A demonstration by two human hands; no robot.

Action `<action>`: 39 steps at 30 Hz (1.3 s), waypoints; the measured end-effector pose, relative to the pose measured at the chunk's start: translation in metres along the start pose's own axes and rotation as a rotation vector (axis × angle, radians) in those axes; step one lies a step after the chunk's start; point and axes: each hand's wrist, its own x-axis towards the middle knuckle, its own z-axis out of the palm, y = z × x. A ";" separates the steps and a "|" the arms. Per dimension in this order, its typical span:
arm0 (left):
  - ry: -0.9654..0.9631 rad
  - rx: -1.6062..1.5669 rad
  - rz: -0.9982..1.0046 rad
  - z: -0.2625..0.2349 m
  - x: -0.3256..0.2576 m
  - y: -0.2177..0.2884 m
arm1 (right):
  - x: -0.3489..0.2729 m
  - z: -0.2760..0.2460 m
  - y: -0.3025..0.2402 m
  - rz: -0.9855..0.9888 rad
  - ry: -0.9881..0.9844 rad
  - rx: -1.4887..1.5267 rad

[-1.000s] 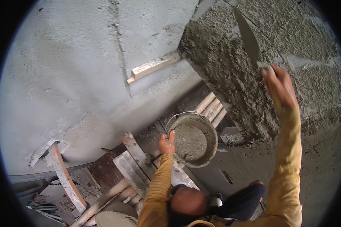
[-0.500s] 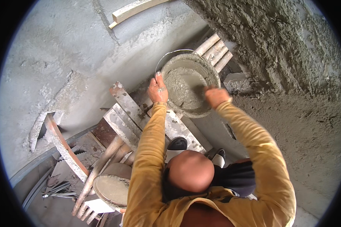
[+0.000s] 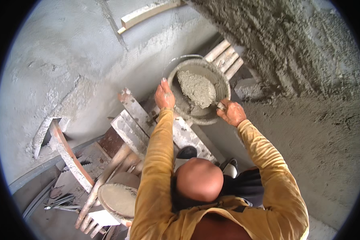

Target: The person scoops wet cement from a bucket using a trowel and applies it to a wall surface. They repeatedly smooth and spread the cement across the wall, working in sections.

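Head view: left hand [image 3: 164,96] grips the near-left rim of the mortar pan [image 3: 224,82], fingers curled over it. Right hand [image 3: 231,113], fist closed on a trowel handle [image 3: 221,106], sits at the near-right rim; mortar [image 3: 196,88] lies directly ahead, between both hands.

No packages, labels, signs or screens are visible.
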 end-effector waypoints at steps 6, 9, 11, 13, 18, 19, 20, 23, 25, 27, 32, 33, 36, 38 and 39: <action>-0.058 0.030 -0.061 0.001 0.001 0.001 | 0.001 -0.120 -0.060 -0.294 0.165 -0.235; -0.032 0.050 -0.033 -0.001 0.001 -0.007 | 0.000 -0.180 -0.132 -0.610 0.309 -0.264; -0.020 0.031 -0.034 -0.009 0.001 -0.004 | 0.007 -0.213 -0.178 -0.777 0.243 -0.114; -0.017 0.065 -0.064 -0.022 0.004 -0.011 | 0.026 -0.236 -0.214 -0.789 0.024 0.113; -0.041 0.000 -0.066 0.003 0.004 0.015 | 0.089 -0.300 -0.210 -0.396 -0.174 0.688; -0.070 -0.036 -0.084 0.009 0.000 0.032 | 0.104 -0.328 -0.194 -0.271 -0.104 0.699; -0.092 -0.022 -0.119 0.006 -0.007 0.031 | 0.112 -0.345 -0.177 -0.108 0.102 0.721; -0.006 -0.016 -0.080 -0.008 0.005 0.001 | 0.010 -0.328 -0.171 -0.099 0.856 0.579; -0.040 0.017 -0.122 -0.027 0.005 0.000 | -0.035 -0.322 -0.113 -0.058 0.682 0.395; -0.032 -0.024 -0.109 -0.017 0.005 0.004 | -0.071 -0.301 -0.097 0.045 0.531 0.377; -0.074 -0.094 0.082 0.008 -0.004 -0.014 | -0.023 -0.170 -0.036 -0.171 0.135 -0.288; -0.083 -0.006 0.075 0.013 -0.008 -0.007 | -0.012 -0.136 0.000 -0.248 0.081 -0.388; -0.040 -0.056 -0.080 -0.004 0.002 0.003 | 0.036 -0.077 -0.018 -0.004 -0.292 -0.726; -0.057 -0.070 -0.116 0.002 0.003 0.004 | 0.061 -0.023 0.006 0.001 -0.175 -0.889; -0.059 -0.068 -0.133 0.002 0.005 0.003 | 0.066 0.003 -0.004 -0.025 -0.224 -0.852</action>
